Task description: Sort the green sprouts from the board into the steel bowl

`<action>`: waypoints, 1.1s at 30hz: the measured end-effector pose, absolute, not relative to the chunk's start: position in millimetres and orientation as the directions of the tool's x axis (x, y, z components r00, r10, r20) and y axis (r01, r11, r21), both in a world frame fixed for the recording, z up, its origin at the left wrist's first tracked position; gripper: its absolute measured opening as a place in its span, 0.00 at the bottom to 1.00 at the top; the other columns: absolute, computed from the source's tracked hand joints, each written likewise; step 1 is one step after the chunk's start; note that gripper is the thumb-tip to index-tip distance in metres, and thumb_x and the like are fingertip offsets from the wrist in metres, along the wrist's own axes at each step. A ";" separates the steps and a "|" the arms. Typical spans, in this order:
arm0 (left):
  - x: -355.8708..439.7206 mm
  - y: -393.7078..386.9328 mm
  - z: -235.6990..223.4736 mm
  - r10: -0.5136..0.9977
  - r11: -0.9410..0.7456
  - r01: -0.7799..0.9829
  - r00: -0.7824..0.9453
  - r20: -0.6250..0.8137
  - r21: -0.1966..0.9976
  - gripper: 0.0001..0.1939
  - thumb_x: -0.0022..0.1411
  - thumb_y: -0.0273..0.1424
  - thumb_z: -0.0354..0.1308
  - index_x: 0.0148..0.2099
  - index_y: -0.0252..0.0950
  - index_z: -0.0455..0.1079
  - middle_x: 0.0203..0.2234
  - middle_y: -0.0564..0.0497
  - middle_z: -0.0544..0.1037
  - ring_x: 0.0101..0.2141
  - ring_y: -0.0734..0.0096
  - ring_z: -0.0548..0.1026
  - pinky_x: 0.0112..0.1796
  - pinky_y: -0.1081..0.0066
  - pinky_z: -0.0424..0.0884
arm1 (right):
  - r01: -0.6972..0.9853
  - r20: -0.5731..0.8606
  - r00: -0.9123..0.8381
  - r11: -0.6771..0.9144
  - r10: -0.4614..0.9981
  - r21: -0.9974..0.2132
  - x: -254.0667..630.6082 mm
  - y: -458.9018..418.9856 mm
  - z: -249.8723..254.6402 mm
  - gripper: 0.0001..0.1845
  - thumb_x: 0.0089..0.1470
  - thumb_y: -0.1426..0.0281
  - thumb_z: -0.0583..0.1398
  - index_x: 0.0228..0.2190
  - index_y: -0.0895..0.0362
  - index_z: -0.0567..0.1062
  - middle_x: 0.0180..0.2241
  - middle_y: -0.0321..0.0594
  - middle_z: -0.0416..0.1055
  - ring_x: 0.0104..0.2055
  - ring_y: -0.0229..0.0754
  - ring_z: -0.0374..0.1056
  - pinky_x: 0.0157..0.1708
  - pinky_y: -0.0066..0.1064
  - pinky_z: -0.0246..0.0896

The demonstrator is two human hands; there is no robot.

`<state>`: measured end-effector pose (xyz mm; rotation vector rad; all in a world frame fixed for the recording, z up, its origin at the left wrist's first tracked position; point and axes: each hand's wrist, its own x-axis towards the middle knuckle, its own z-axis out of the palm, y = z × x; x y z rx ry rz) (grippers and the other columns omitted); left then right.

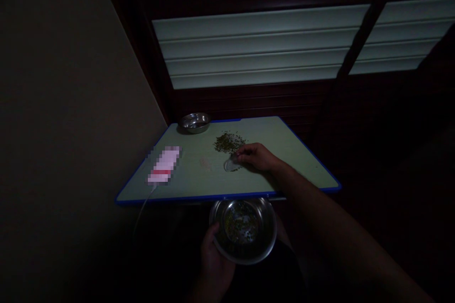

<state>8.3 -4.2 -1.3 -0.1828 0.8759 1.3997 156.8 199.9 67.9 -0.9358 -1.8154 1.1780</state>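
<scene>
My left hand (216, 258) grips the left rim of a metal bowl (265, 248) below the table's front edge, thumb over the rim. Small greenish grains or beans (241, 221) lie in its bottom. Over the table my right hand (259, 156) is closed, fingertips pinching a small translucent rounded piece (232, 164); the dim light hides its exact kind. Just beyond those fingertips a loose pile of small dark green grains (227, 142) is spread on the tabletop, with a few scattered near the piece.
The pale table (284, 137) has a blue edge. At its back left stands a smaller metal bowl (195, 123). A blurred-out phone (165, 165) with a white cable (142, 210) lies at the left. A wall (71, 104) and dark slatted panels (256, 47) border the table.
</scene>
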 end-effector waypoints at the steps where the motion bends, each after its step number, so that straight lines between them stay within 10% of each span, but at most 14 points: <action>1: 8.5 -4.0 -1.7 0.776 0.213 -0.901 -0.079 -0.626 0.377 0.10 0.57 0.31 0.55 0.38 0.36 0.77 0.30 0.45 0.83 0.35 0.59 0.80 0.45 0.58 0.72 | 0.170 0.192 -0.444 0.293 0.875 -0.941 157.4 198.9 67.9 0.13 0.38 0.65 0.67 0.30 0.59 0.79 0.27 0.39 0.76 0.29 0.38 0.68 0.33 0.31 0.63; 33: 13.9 3.6 -2.8 0.809 0.180 -0.905 -0.087 -0.581 0.386 0.09 0.57 0.30 0.56 0.36 0.34 0.77 0.31 0.44 0.83 0.34 0.60 0.80 0.40 0.60 0.73 | 0.519 -0.025 -0.472 0.254 0.881 -0.816 160.2 137.2 84.7 0.09 0.41 0.66 0.64 0.25 0.60 0.74 0.22 0.36 0.71 0.24 0.35 0.62 0.24 0.26 0.55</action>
